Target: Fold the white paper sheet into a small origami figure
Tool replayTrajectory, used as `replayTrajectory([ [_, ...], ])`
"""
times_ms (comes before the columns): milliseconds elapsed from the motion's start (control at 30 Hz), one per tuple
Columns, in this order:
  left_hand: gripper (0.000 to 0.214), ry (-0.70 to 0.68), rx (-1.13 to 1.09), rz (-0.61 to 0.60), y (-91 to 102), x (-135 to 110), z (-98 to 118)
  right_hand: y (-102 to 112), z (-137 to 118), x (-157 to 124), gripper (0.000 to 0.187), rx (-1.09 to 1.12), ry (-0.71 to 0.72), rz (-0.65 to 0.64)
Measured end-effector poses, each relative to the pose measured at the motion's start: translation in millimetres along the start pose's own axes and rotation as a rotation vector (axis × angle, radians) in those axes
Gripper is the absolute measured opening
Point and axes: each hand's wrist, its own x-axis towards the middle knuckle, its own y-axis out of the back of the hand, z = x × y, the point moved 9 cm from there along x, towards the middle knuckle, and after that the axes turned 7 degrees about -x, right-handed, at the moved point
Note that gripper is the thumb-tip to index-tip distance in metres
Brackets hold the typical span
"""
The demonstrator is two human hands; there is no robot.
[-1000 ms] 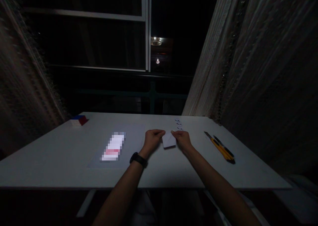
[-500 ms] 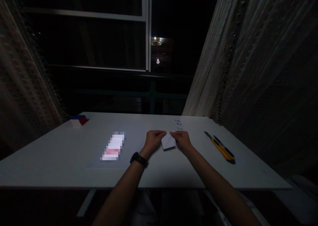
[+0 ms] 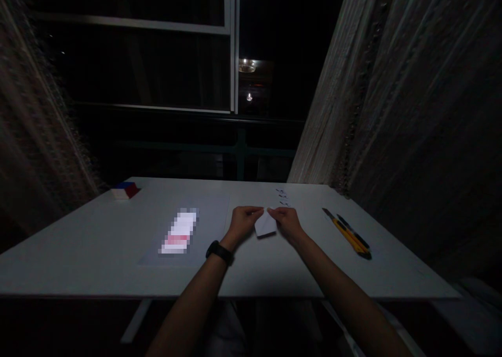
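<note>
The left hand and the right hand each hold a small white paper in a narrow pinch, thumbs and fingertips meeting near its far edge. The paper sits between the two hands over the middle of the table, its near edge free; whether that edge touches the tabletop is hard to tell. It looks almost weightless, thin, and probably stiff enough to hold its shape, yet likely to crease or tear if pulled hard. A light pinch at opposite edges or corners should suit it best, keeping the middle flat.

A dark watch circles the left wrist. Beyond the paper lie small dark marks. Farther right, a yellow cutter lies beside a dark pen; left, a pixelated bright panel rests on a pale sheet, with a cube near the far left corner.
</note>
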Motion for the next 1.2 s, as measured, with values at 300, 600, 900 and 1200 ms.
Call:
replayTrajectory([
  [300,0.019,-0.023,0.010,0.042,4.7,0,2,-5,0,-4,0.036,0.057,-0.044,-0.032],
  [600,0.018,0.012,-0.003,0.091,9.7,1,1,-7,8,0,0.037,0.019,-0.056,-0.052],
  [900,0.017,0.058,-0.060,0.102,12.0,0,1,-11,12,0,0.039,0.015,-0.048,-0.117],
  [1200,0.023,0.057,-0.146,0.088,10.9,2,-4,-5,3,1,0.043,-0.079,0.020,-0.089],
])
